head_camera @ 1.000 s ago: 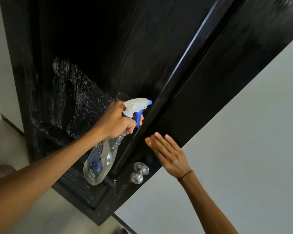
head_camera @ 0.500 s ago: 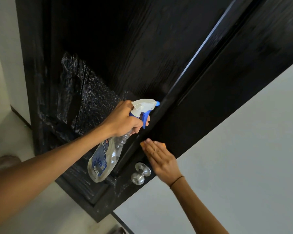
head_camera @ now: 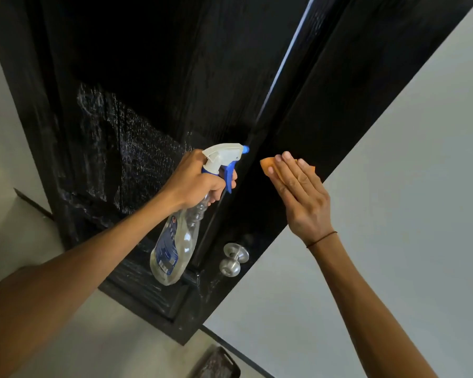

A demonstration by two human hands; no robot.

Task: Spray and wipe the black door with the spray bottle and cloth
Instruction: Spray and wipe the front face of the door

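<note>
The left hand [head_camera: 200,181] is gripping the spray bottle [head_camera: 175,241] by its neck, nozzle aiming at the black door [head_camera: 175,77]. The right hand [head_camera: 298,192], fingers straight, is pressing the orange cloth [head_camera: 268,163] flat near the door's right edge, above the knob [head_camera: 234,259]; pale wall [head_camera: 393,186] is lying beyond.

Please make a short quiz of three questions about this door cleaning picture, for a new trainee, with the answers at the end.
1. True or false: the left hand grips the spray bottle at its neck, below the trigger head.
2. What lies under the straight fingers of the right hand?
A. a grey sponge
B. an orange cloth
C. a paper towel
3. Fill in: the metal door knob sits ____ the right hand on the black door.

Key: 1 true; 2 B; 3 below.
</note>
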